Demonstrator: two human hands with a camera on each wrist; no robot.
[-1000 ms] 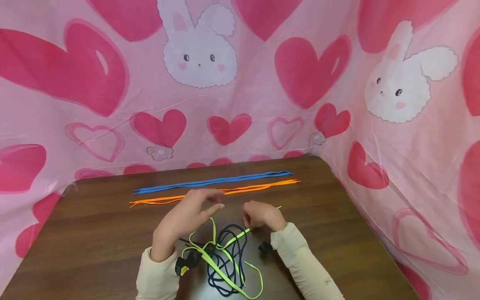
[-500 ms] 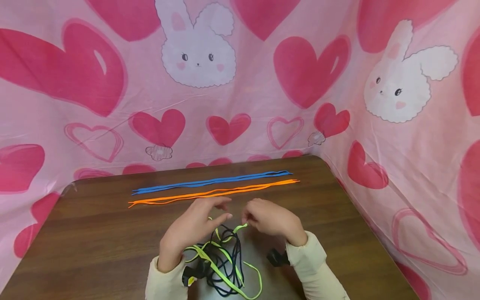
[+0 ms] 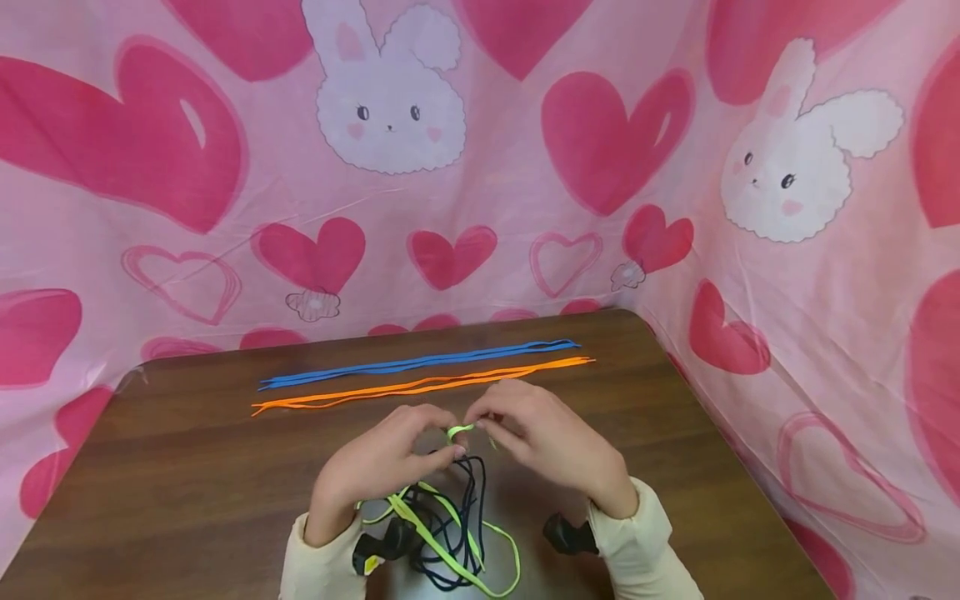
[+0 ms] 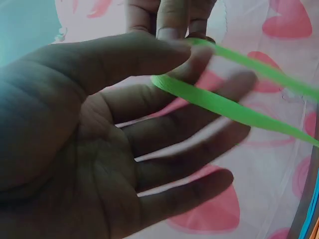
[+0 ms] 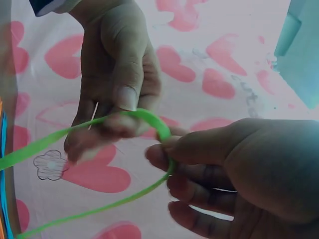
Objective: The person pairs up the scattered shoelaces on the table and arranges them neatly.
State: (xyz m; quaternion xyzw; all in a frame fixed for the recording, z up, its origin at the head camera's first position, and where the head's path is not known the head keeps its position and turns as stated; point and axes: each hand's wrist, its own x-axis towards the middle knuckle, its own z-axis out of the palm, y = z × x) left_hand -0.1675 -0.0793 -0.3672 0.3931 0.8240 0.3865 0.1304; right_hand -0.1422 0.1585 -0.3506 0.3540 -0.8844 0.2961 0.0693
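My right hand [image 3: 558, 437] pinches a flat lime-green shoelace [image 3: 459, 430] between thumb and fingertips. Facing it, my left hand [image 3: 386, 462] has its thumb and index finger on the same lace, a short distance away. In the left wrist view, the green lace [image 4: 219, 107] runs from under the left thumb across the spread fingers. The right wrist view shows the lace [image 5: 154, 119] bending at the right fingertips, with two lengths trailing left. Below the hands, more green lace lies tangled with a dark cord [image 3: 474, 508], partly hidden by the left wrist.
Two blue laces [image 3: 420, 363] lie stretched along the back of the wooden table [image 3: 187, 467]. Orange laces [image 3: 420, 386] lie parallel in front of them. Pink heart-patterned cloth [image 3: 480, 192] hangs behind and to the right. Black wrist cameras [image 3: 570, 533] sit under both wrists.
My hands have come together above the tangle. The right hand has lifted the green lace up and left to the left fingers, which now hold it too. The blue and orange laces stay put.
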